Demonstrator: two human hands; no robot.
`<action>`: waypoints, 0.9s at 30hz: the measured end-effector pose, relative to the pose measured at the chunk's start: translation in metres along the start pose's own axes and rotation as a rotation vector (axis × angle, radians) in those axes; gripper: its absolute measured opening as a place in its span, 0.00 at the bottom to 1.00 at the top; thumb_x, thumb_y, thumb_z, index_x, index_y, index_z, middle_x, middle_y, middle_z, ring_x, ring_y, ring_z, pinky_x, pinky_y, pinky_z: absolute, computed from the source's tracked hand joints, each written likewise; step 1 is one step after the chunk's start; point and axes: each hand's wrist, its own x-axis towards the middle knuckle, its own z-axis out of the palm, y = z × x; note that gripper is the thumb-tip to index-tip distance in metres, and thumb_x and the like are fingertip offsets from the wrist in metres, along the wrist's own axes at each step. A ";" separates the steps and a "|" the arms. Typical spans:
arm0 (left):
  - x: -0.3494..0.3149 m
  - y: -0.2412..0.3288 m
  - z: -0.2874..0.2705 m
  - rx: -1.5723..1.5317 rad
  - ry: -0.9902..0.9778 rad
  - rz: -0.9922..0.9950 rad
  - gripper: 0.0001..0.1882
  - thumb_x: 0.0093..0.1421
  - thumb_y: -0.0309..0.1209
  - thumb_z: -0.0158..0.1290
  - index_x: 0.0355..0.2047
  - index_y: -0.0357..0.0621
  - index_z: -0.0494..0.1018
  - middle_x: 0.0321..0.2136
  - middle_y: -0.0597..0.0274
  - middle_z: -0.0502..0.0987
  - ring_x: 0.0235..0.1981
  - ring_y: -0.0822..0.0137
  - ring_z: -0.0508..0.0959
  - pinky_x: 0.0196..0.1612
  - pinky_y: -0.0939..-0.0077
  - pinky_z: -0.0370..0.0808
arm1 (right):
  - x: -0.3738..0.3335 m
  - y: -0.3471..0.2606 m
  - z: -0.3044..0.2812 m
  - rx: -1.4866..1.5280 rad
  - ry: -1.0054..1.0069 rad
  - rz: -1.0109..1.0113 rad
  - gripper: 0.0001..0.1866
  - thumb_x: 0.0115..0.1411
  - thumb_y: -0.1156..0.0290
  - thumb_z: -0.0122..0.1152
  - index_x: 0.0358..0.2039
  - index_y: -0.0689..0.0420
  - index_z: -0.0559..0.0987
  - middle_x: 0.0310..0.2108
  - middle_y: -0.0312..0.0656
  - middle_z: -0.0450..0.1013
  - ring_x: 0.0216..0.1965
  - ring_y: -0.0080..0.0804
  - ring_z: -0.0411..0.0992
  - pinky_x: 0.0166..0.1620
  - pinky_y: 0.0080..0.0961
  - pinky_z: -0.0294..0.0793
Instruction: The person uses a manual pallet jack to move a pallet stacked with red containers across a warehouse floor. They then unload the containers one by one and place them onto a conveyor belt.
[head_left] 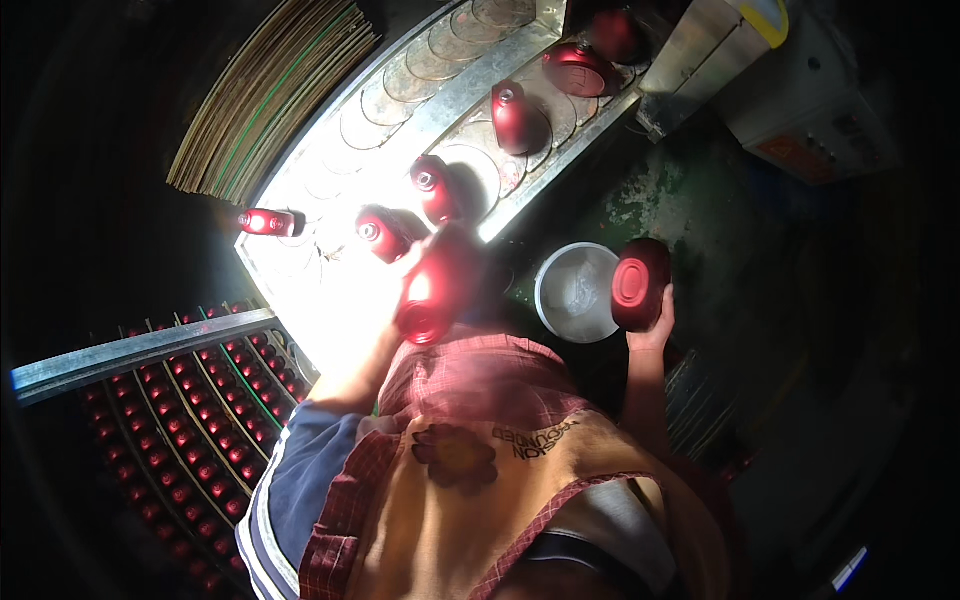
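Note:
My left hand (392, 288), washed out by the bright light, is closed round a glossy red bottle (425, 300) tilted with its base toward me. Out to the right, my right hand (656, 328) grips another dark red bottle (640, 285) from below, its oval base facing up. Just beyond my left hand stand two red bottles, a near one (380, 232) and a farther one (437, 190), on a metal conveyor (425, 120) with round plates. Farther along it are an upright red bottle (515, 115) and a tilted one (580, 72).
A white bucket (545, 290) stands on the floor left of my right hand. A small red bottle (266, 222) lies at the conveyor's left edge, near stacked thin sheets (270, 95). Rows of red bottles (190, 430) fill the lower left behind a metal rail (150, 352). A control box (810, 120) sits far right.

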 end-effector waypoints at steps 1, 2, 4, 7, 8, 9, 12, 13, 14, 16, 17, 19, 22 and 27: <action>-0.015 0.022 -0.008 0.039 0.063 0.115 0.26 0.68 0.42 0.46 0.60 0.38 0.65 0.50 0.46 0.74 0.46 0.57 0.78 0.47 0.67 0.76 | 0.021 -0.002 0.028 -0.213 -0.013 -0.129 0.28 0.67 0.61 0.52 0.63 0.58 0.63 0.61 0.44 0.64 0.59 0.41 0.65 0.63 0.40 0.64; -0.029 0.044 -0.016 0.086 0.132 0.243 0.26 0.68 0.41 0.47 0.60 0.38 0.64 0.51 0.46 0.74 0.47 0.57 0.77 0.49 0.67 0.75 | 0.039 -0.005 0.055 -0.320 -0.065 -0.167 0.28 0.66 0.62 0.53 0.64 0.58 0.62 0.60 0.44 0.64 0.59 0.40 0.65 0.63 0.40 0.65; -0.052 0.085 -0.032 0.182 0.270 0.486 0.26 0.67 0.40 0.48 0.61 0.38 0.64 0.53 0.48 0.73 0.49 0.58 0.75 0.52 0.68 0.73 | 0.074 -0.003 0.115 -0.476 -0.146 -0.257 0.29 0.63 0.66 0.56 0.63 0.57 0.62 0.58 0.45 0.65 0.58 0.39 0.66 0.61 0.37 0.67; -0.061 0.134 -0.052 0.296 0.440 0.757 0.27 0.67 0.38 0.49 0.63 0.39 0.62 0.55 0.49 0.71 0.52 0.60 0.73 0.57 0.69 0.69 | 0.124 0.012 0.206 -0.662 -0.233 -0.406 0.30 0.60 0.73 0.58 0.63 0.57 0.63 0.57 0.44 0.65 0.56 0.35 0.67 0.59 0.33 0.68; -0.047 0.148 -0.057 0.333 0.475 0.796 0.27 0.67 0.37 0.49 0.64 0.39 0.62 0.56 0.50 0.70 0.53 0.60 0.72 0.58 0.70 0.68 | 0.148 0.025 0.235 -0.769 -0.242 -0.458 0.30 0.59 0.75 0.60 0.62 0.57 0.64 0.56 0.44 0.66 0.56 0.34 0.67 0.59 0.31 0.68; -0.030 0.162 -0.064 0.373 0.495 0.840 0.28 0.67 0.36 0.50 0.64 0.39 0.61 0.57 0.50 0.70 0.54 0.61 0.72 0.60 0.70 0.67 | 0.170 0.039 0.261 -0.884 -0.275 -0.540 0.30 0.58 0.77 0.61 0.62 0.56 0.65 0.55 0.43 0.67 0.55 0.32 0.67 0.58 0.30 0.68; 0.065 0.205 -0.078 0.776 0.620 0.919 0.28 0.60 0.29 0.57 0.61 0.43 0.68 0.55 0.50 0.72 0.56 0.60 0.70 0.61 0.67 0.64 | 0.239 0.099 0.325 -1.086 -0.422 -0.576 0.27 0.55 0.76 0.66 0.56 0.54 0.73 0.52 0.44 0.69 0.54 0.32 0.68 0.59 0.28 0.64; 0.100 0.215 -0.079 1.009 0.684 0.952 0.28 0.58 0.29 0.59 0.60 0.47 0.70 0.53 0.48 0.73 0.58 0.58 0.68 0.62 0.63 0.63 | 0.264 0.122 0.338 -1.307 -0.492 -0.783 0.26 0.53 0.76 0.67 0.54 0.53 0.76 0.51 0.46 0.70 0.55 0.36 0.67 0.60 0.30 0.63; 0.125 0.222 -0.085 1.100 0.676 0.995 0.27 0.55 0.26 0.60 0.57 0.51 0.73 0.54 0.46 0.70 0.58 0.55 0.68 0.62 0.61 0.63 | 0.279 0.155 0.350 -1.460 -0.449 -0.836 0.26 0.50 0.75 0.68 0.52 0.51 0.78 0.52 0.47 0.69 0.57 0.42 0.64 0.61 0.32 0.62; 0.181 0.235 -0.088 1.120 0.769 0.957 0.27 0.53 0.25 0.61 0.56 0.56 0.74 0.58 0.45 0.63 0.59 0.50 0.66 0.60 0.61 0.65 | 0.314 0.215 0.362 -1.437 -0.532 -0.800 0.27 0.50 0.76 0.68 0.52 0.44 0.79 0.55 0.47 0.63 0.57 0.44 0.63 0.62 0.33 0.62; 0.204 0.239 -0.088 1.115 0.781 0.941 0.27 0.53 0.25 0.61 0.55 0.58 0.74 0.60 0.45 0.61 0.59 0.48 0.65 0.60 0.61 0.65 | 0.329 0.243 0.366 -1.433 -0.482 -0.690 0.27 0.50 0.76 0.69 0.52 0.42 0.79 0.55 0.48 0.63 0.58 0.45 0.63 0.62 0.34 0.63; 0.238 0.243 -0.088 1.230 0.834 0.948 0.28 0.52 0.24 0.61 0.55 0.58 0.74 0.60 0.44 0.61 0.59 0.46 0.65 0.60 0.60 0.66 | 0.352 0.279 0.363 -1.552 -0.510 -0.712 0.28 0.50 0.76 0.69 0.53 0.40 0.78 0.56 0.49 0.62 0.58 0.46 0.63 0.60 0.34 0.66; 0.258 0.240 -0.089 1.283 0.847 0.806 0.31 0.49 0.23 0.62 0.54 0.62 0.74 0.65 0.53 0.59 0.55 0.49 0.67 0.54 0.61 0.72 | 0.369 0.320 0.355 -1.792 -0.528 -0.848 0.29 0.52 0.73 0.67 0.55 0.35 0.75 0.57 0.49 0.62 0.55 0.52 0.62 0.57 0.39 0.68; 0.257 0.230 -0.099 1.355 0.857 0.749 0.38 0.44 0.18 0.63 0.56 0.62 0.72 0.69 0.54 0.51 0.57 0.46 0.65 0.55 0.61 0.72 | 0.362 0.339 0.356 -1.955 -0.563 -0.612 0.32 0.55 0.72 0.62 0.60 0.31 0.69 0.62 0.51 0.54 0.59 0.57 0.58 0.58 0.44 0.68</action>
